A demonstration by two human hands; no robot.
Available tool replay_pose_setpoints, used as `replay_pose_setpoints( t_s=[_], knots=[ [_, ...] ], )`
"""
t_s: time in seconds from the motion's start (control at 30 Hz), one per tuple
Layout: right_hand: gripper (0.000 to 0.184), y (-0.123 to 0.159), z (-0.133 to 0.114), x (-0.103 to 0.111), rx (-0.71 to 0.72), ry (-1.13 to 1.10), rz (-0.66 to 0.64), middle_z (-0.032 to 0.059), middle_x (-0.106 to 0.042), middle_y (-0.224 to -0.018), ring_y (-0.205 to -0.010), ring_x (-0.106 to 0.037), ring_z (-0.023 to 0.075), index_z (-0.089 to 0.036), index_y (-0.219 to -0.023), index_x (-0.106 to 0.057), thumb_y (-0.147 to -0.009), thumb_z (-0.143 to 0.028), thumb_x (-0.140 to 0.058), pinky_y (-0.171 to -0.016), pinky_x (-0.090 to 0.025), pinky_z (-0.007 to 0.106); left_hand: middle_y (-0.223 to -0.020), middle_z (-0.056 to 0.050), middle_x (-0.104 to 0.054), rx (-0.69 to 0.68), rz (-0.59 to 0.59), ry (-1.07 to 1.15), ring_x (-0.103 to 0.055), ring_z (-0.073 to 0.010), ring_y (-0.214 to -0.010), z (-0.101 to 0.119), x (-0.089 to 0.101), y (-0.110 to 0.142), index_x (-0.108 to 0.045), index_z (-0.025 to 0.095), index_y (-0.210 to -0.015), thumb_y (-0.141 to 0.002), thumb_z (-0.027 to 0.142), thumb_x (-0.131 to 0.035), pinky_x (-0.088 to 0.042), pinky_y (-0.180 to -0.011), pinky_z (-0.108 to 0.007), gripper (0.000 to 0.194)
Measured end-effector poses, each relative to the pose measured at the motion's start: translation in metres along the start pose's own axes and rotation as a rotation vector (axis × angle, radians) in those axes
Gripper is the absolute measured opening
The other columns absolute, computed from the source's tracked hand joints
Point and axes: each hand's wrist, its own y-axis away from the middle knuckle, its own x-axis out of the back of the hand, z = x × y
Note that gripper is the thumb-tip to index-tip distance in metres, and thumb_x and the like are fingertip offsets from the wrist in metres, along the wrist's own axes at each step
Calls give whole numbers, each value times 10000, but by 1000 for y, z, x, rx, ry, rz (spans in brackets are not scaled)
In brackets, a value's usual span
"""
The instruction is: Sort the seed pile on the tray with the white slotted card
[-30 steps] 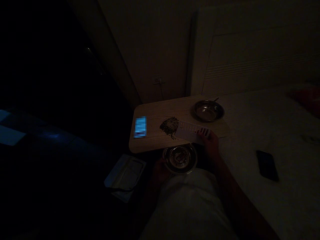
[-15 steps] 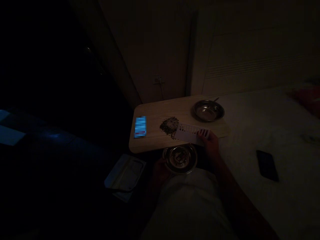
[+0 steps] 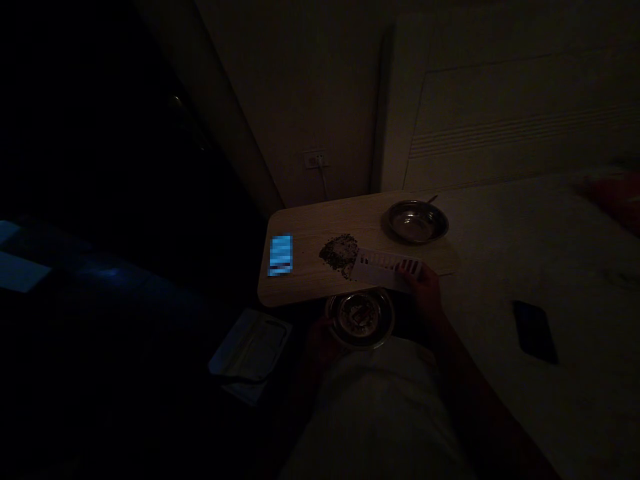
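My right hand (image 3: 424,288) is closed around one end of a flat white plastic strip (image 3: 380,267) with a row of slots. The strip's far end touches a heap of dark, seed-like bits mixed with paler ones (image 3: 341,253) on the small wooden table (image 3: 310,220). Below the table's near edge, my left hand (image 3: 323,340) grips the left side of a round metal bowl (image 3: 385,327). Some dark bits lie in its bottom. The room is very dark, and most left-hand fingers are hidden in shadow.
A second metal bowl (image 3: 419,221) with a handle sticking out sits at the table's back right. A lit, blurred screen (image 3: 281,255) lies at the left end. Right of the table, a dark phone (image 3: 535,331) rests on the bed (image 3: 500,267). A pale container (image 3: 250,353) stands low on the left.
My right hand and the white strip have shifted very slightly to the right. The metal bowl in my left hand stays nearly in place.
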Motion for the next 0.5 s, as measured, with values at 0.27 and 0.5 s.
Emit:
replay_pose_setpoints(
  t_s=[0.27,0.5],
  knots=[
    [329,0,-3,0,-3,21,-9,25,-738,-777,-708,-648,208,-206,-814,-721,-640,-465,-824,-651,-527,334,-1032,-98,-778,-8,46,-9,-663,-309,-1086,1,-1,-2,-719,190,-995,-654,197,-686,-448,-1036,-436,343],
    [312,1,-7,-1,-15,-7,-25,28,-742,-796,-721,-660,220,-211,-811,-723,-641,-454,-820,-690,-530,360,-984,-81,-785,-22,30,-27,-638,-336,-1129,0,1,-3,-727,204,-943,-649,219,-695,-442,-1043,-444,296]
  ],
)
